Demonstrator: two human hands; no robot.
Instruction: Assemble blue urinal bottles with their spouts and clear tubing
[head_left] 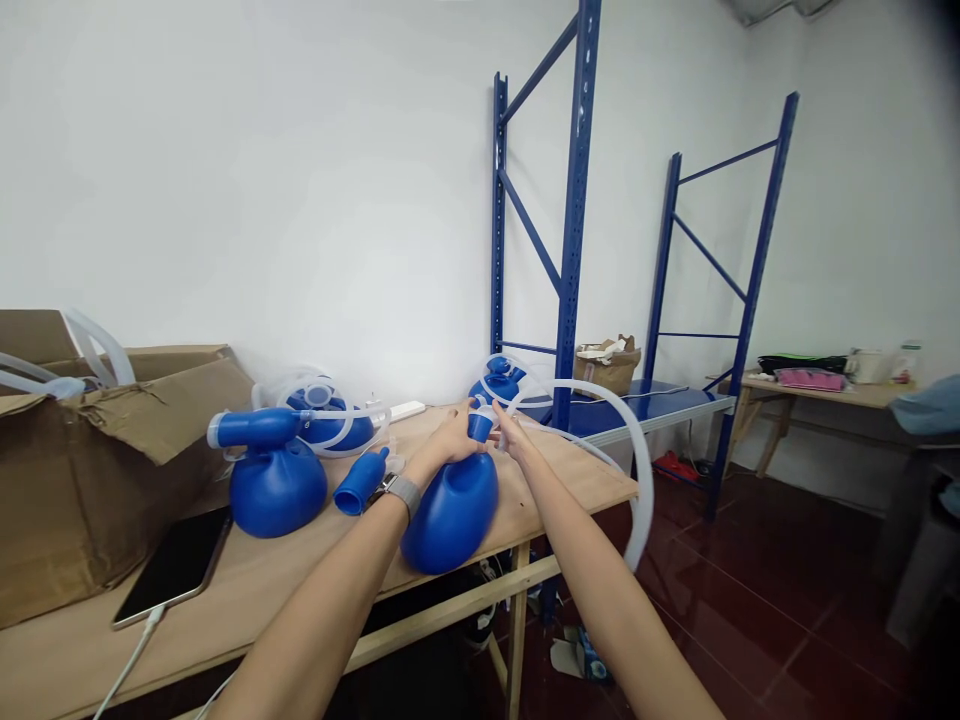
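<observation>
A blue plastic bottle [454, 515] lies tilted near the front edge of the wooden table, its neck pointing away from me. My left hand [448, 440], with a watch on the wrist, is closed around the bottle's neck. At the mouth sits a translucent white cap [486, 412], and the fingers of my right hand [513, 436] pinch at its right side. A translucent hose [637, 440] arcs from near my right hand over the table's right end. Left of the bottle lies a loose blue funnel-shaped piece [361, 482], its wide opening towards me.
Another blue bottle [277, 490] stands at left, with more bottles and coiled hoses behind. A cardboard box [150, 470] holding hoses and a charging tablet [176, 565] are at far left. A blue metal rack [571, 250] rises beyond the table's right end.
</observation>
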